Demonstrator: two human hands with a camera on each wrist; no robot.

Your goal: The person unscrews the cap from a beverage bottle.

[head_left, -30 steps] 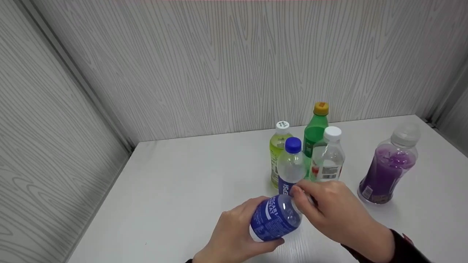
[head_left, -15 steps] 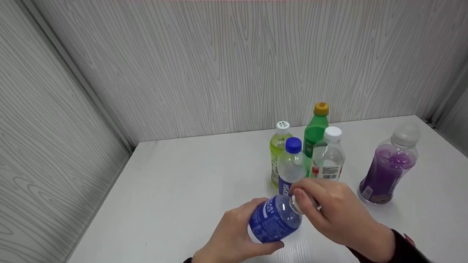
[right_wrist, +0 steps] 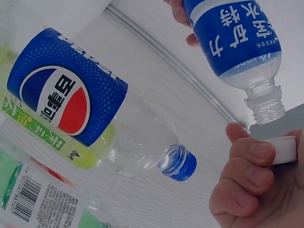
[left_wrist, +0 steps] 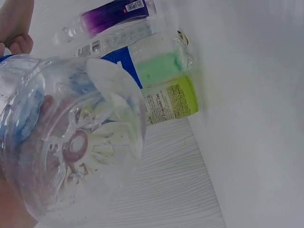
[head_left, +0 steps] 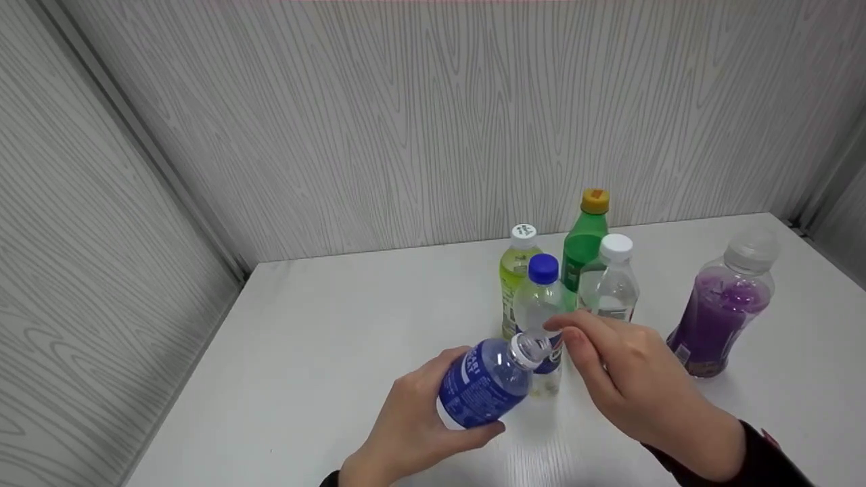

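Observation:
My left hand (head_left: 413, 416) grips a clear drink bottle (head_left: 484, 385) with a blue Pocari Sweat label, tilted with its neck up and to the right. Its threaded mouth (right_wrist: 266, 109) is bare in the right wrist view. Just off that mouth, my right hand (head_left: 636, 379) pinches a white bottle cap (right_wrist: 285, 151) between thumb and fingers; in the head view the fingers hide the cap. Directly behind both hands stands a Pepsi bottle (head_left: 539, 308) with a blue cap, partly covered by the held bottle's neck and the right fingertips.
Behind the Pepsi bottle stand a yellow-green drink bottle (head_left: 515, 270), a green bottle (head_left: 583, 247) with a yellow cap and a clear bottle (head_left: 614, 287) with a white cap. A purple-filled bottle (head_left: 720, 325) stands at the right on the white table (head_left: 325, 338). Panel walls (head_left: 406, 135) surround it.
The cap has come off the Pocari Sweat bottle and stays in my right hand. My left hand has drawn the bottle left and slightly up; the right hand has shifted slightly right and up.

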